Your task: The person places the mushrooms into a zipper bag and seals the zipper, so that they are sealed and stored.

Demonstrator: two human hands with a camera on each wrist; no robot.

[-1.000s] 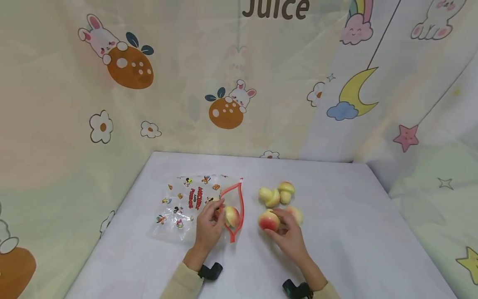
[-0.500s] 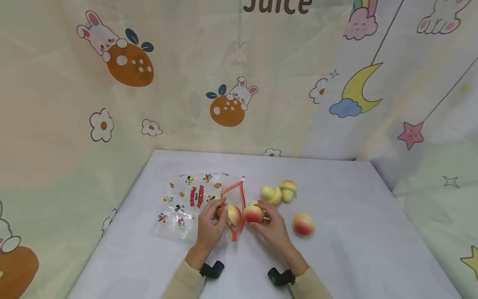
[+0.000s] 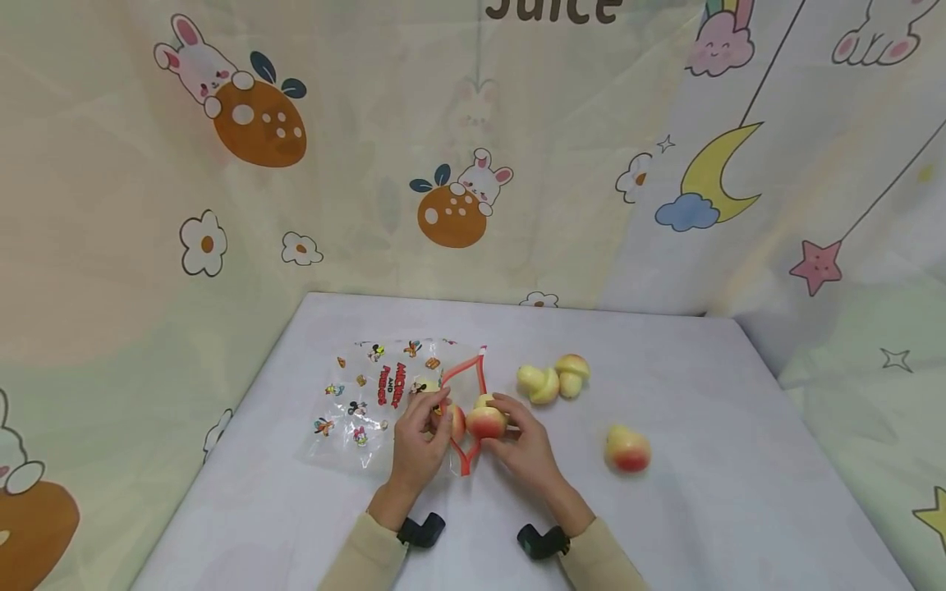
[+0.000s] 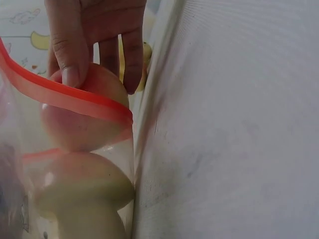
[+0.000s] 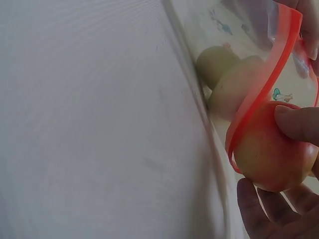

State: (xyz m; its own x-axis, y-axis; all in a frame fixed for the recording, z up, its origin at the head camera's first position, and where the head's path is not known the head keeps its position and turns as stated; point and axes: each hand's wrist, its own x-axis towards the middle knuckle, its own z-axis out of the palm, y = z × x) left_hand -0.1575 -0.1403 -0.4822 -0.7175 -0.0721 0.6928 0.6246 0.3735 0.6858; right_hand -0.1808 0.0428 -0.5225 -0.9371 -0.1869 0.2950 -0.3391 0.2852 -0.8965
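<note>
My left hand [image 3: 420, 437] pinches the rim of a clear zip bag [image 3: 336, 447] with a red zip edge and cartoon prints. My right hand [image 3: 526, 443] grips a red-and-yellow toy mushroom [image 3: 486, 423] at the bag's mouth. In the right wrist view, my thumb lies on the mushroom's cap [image 5: 274, 149], and the red zip strip [image 5: 266, 79] runs along its side. A second toy mushroom [image 4: 84, 181] is inside the bag, just below the held one in the left wrist view.
Two toy mushrooms [image 3: 538, 384] [image 3: 572, 376] lie close together behind my right hand. Another mushroom [image 3: 628, 450] lies apart to the right on the white table [image 3: 709, 394]. A printed cloth [image 3: 355, 148] hangs behind the table.
My right hand has carried a mushroom leftward from the group into the bag's mouth. The mushroom at the right has rolled farther right. My left hand stays at the bag's rim.
</note>
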